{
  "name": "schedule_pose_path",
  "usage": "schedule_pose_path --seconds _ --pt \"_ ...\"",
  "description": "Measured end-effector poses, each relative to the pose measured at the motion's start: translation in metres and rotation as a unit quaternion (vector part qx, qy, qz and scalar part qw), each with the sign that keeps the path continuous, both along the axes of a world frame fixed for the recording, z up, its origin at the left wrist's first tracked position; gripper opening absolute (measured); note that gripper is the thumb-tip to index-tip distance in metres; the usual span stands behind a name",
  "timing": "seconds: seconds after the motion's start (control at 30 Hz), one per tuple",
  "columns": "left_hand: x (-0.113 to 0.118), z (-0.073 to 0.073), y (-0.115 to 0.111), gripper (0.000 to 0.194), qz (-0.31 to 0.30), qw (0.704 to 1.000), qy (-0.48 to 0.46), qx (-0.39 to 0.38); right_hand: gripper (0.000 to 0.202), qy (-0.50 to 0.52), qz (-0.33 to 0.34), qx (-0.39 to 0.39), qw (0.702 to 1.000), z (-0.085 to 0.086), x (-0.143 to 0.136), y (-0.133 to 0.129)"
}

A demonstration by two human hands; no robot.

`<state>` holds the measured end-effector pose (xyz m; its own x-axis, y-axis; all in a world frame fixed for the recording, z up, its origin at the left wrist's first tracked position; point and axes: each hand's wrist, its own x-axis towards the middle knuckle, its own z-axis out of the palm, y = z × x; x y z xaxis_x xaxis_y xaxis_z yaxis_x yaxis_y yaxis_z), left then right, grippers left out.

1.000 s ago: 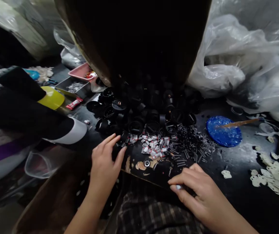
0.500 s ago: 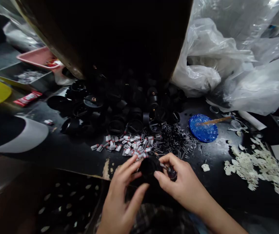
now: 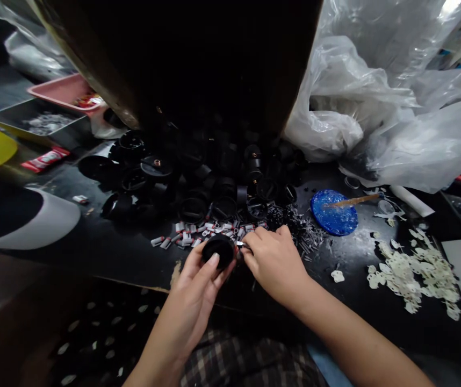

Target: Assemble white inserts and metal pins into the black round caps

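My left hand [image 3: 200, 285] is closed around a round, black, cup-shaped plastic part [image 3: 218, 251], with the thumb over its open side. Just right of it, my right hand [image 3: 273, 258] is closed, knuckles up, at the front of a pile of dark screws [image 3: 307, 236]. A short metal-shafted tool [image 3: 242, 245] sticks out of those fingers toward the black part; its dark handle is hidden in my palm now. White-and-grey small cylinders with red ends [image 3: 186, 234] lie just beyond my left hand.
Many black round parts [image 3: 192, 207] crowd the tabletop before a large dark box opening. At right are a blue lid [image 3: 335, 215] with a wooden stick [image 3: 353, 201], pale flat pieces [image 3: 411, 274] and plastic bags [image 3: 335, 123]. A pink tray [image 3: 63, 91] stands back left.
Both hands have moved up and away from my body. My left hand has closed on the black part, and my right hand has let go of it and turned knuckles up beside the screws.
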<state>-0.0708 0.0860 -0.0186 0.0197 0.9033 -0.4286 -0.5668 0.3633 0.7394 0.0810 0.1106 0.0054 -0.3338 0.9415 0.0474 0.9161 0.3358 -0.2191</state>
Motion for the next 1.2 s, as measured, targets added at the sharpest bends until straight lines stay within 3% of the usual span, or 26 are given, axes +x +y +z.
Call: schedule_pose_path --seconds 0.27,0.4,0.53,0.7,0.87,1.0,1.1,1.2 --pt "0.003 0.003 -0.011 0.031 -0.007 0.998 -0.058 -0.025 0.008 0.219 -0.018 -0.062 0.973 0.008 0.005 -0.018" --pt "0.003 0.001 -0.013 0.033 -0.018 0.999 -0.035 -0.019 0.013 0.211 -0.011 -0.046 0.976 0.005 0.003 -0.021" --pt "0.002 -0.002 -0.012 0.027 0.028 1.000 0.008 0.008 0.021 0.158 -0.019 -0.037 0.987 0.004 0.003 -0.011" --pt "0.008 -0.002 -0.008 0.017 0.086 0.995 -0.047 0.018 0.018 -0.019 -0.020 0.010 1.000 0.003 -0.003 0.008" --pt "0.015 0.000 0.000 0.015 0.080 0.993 -0.082 0.011 0.012 -0.032 -0.003 0.023 0.999 0.002 -0.004 0.012" --pt "0.014 0.000 0.001 0.015 0.091 0.992 -0.088 0.005 0.009 0.082 -0.010 0.001 0.997 0.009 0.007 0.006" --pt "0.014 0.000 -0.003 0.018 0.072 0.994 -0.083 0.008 0.005 0.250 -0.063 -0.037 0.965 0.017 0.016 -0.002" --pt "0.016 0.003 -0.008 0.018 0.045 0.996 -0.080 0.004 0.003 0.297 -0.072 -0.056 0.950 0.022 0.020 -0.011"
